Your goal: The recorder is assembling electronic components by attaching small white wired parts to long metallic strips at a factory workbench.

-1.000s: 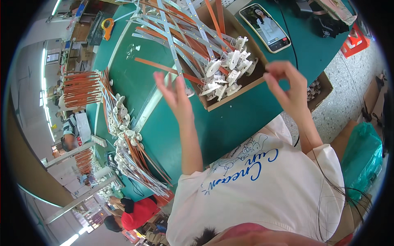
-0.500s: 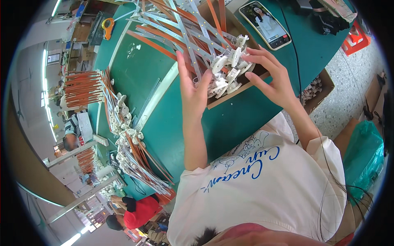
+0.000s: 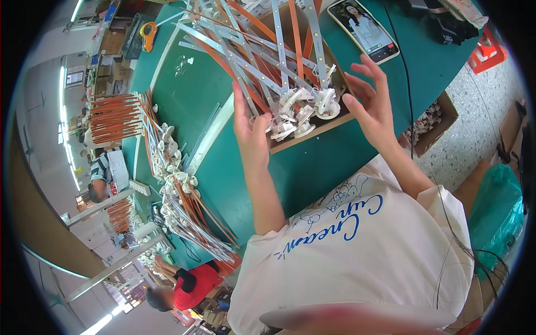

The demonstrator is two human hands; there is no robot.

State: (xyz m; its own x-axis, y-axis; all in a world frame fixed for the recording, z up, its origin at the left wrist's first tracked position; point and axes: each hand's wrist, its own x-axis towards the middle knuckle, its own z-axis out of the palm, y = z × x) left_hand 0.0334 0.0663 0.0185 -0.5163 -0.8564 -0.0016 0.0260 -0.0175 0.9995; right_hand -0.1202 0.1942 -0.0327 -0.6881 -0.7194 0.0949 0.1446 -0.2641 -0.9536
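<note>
Nearest me: person in a white cotton T-shirt (image 3: 357, 273) at a smooth green surface (image 3: 312, 167). Left hand (image 3: 252, 131) is at the left side of a brown cardboard box (image 3: 315, 132), fingers pointing up, thumb well apart by the white parts. Left grip loose, nothing clasped that I can see; contact with the strips, can't tell. Right hand (image 3: 375, 111) is by the box's right side, fingers curved and spread. Right grip wide, nothing in it.

Box contents: white plastic parts (image 3: 293, 100), rounded, glossy, heaped at the near end. Metal strips (image 3: 280, 50), flat, silvery, dotted with small yellowish squares, fan out over the far end, mixed with matte orange-brown strips (image 3: 296, 44).

Right of box: phone (image 3: 363, 28), screen lit, lying flat. Carton (image 3: 448, 120) of small pieces on the speckled floor (image 3: 469, 134), crinkly green plastic bag (image 3: 494, 215) nearby.

Off left: second heap (image 3: 173, 167) of strips and white parts, tangled. Further back: co-worker in red (image 3: 195, 287), another in stripes (image 3: 100, 170).
</note>
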